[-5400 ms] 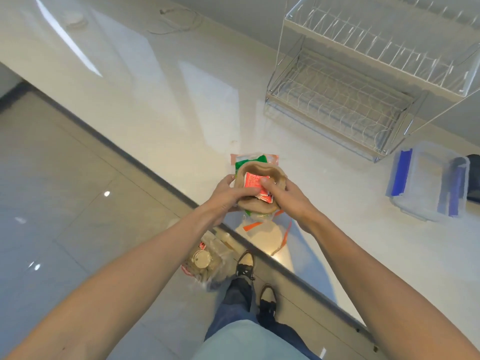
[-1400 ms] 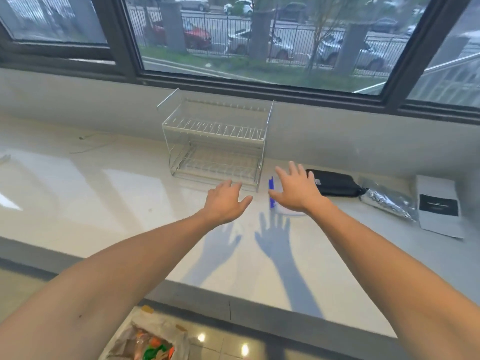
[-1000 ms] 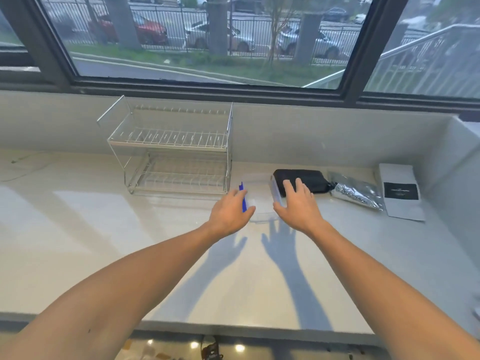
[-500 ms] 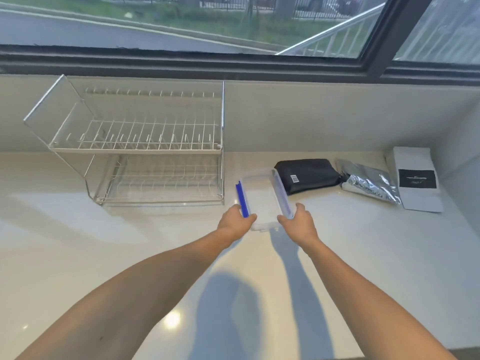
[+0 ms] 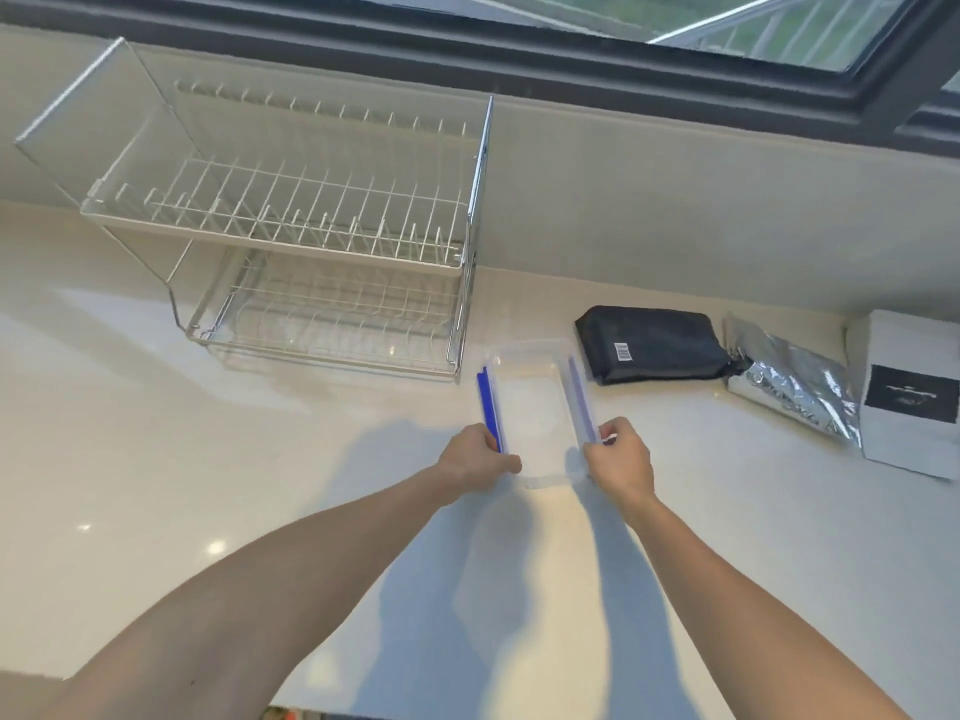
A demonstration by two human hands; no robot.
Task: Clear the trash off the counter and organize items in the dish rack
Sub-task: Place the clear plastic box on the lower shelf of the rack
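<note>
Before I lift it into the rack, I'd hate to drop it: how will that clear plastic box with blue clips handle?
The clear plastic box looks empty, so probably light. Its walls look rigid, so it should hold shape between the left hand and right hand. Smooth plastic may be slippery, and the blue clips might swing loose.

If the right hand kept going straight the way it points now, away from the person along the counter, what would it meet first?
The right hand grips the clear container at its right side and points toward the back wall. Straight ahead, the black pouch looks like the first thing in its path, though depth is hard to judge from this view.
</note>
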